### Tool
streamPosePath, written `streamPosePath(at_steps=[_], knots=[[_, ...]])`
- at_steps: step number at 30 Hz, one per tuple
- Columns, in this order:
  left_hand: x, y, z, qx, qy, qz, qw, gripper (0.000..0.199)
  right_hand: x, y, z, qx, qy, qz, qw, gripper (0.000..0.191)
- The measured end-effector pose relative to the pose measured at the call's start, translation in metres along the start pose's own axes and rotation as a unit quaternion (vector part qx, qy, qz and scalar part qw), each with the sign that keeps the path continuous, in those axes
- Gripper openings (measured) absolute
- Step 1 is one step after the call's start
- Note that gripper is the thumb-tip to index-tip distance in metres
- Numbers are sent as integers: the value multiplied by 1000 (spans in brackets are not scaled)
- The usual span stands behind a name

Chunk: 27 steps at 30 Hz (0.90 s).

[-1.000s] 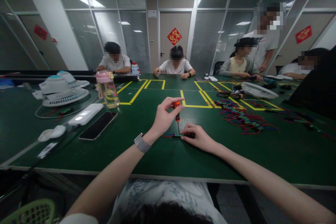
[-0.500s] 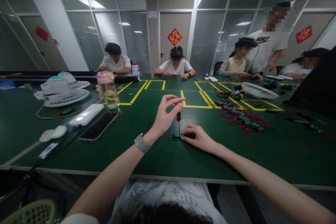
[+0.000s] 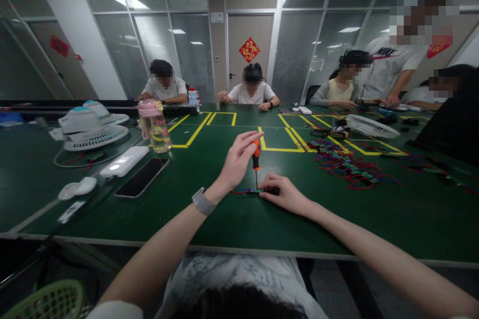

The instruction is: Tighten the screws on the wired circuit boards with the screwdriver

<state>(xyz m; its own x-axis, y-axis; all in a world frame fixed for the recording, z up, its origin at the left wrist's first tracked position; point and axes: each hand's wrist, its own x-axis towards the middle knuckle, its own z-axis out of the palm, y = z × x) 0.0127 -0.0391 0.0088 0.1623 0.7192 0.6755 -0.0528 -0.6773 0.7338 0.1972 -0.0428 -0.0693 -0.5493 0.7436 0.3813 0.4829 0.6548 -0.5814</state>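
Note:
An orange and black screwdriver [image 3: 256, 157] stands upright, its tip down at a small green circuit board [image 3: 255, 191] with red and blue wires. My left hand [image 3: 238, 157] is closed around the screwdriver's handle, fingers pointing right across its top. On the table, my right hand [image 3: 282, 192] pinches the right end of the board, close to the screwdriver's tip. A dark part shows under the right hand's fingers; what it is cannot be made out.
Left on the green table [image 3: 202, 224] are a phone [image 3: 142, 177], a white power strip [image 3: 124, 161], a pink-lidded bottle [image 3: 155, 127] and white fans [image 3: 93, 132]. Wired circuit boards [image 3: 346, 164] lie to the right. Several people sit or stand beyond.
My left hand's fingers have drawn closer together on the screwdriver handle. My right hand stays at the board. The standing person at the right has leaned over and moved right.

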Motion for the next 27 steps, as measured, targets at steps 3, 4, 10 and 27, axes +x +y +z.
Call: streamPosePath(at_steps=[3, 4, 10, 27], knots=[[0, -2, 2, -57, -18, -37, 998, 33, 0, 0, 0, -2, 1, -3, 1000, 15], [-1, -2, 3, -50, -11, -40, 998, 32, 0, 0, 0, -3, 1, -3, 1000, 15], [-1, -4, 0, 76, 62, 21, 995, 22, 0, 0, 0, -4, 1, 2, 1000, 16], [-2, -4, 2, -11, 9, -6, 1000, 33, 0, 0, 0, -9, 1, -3, 1000, 16]])
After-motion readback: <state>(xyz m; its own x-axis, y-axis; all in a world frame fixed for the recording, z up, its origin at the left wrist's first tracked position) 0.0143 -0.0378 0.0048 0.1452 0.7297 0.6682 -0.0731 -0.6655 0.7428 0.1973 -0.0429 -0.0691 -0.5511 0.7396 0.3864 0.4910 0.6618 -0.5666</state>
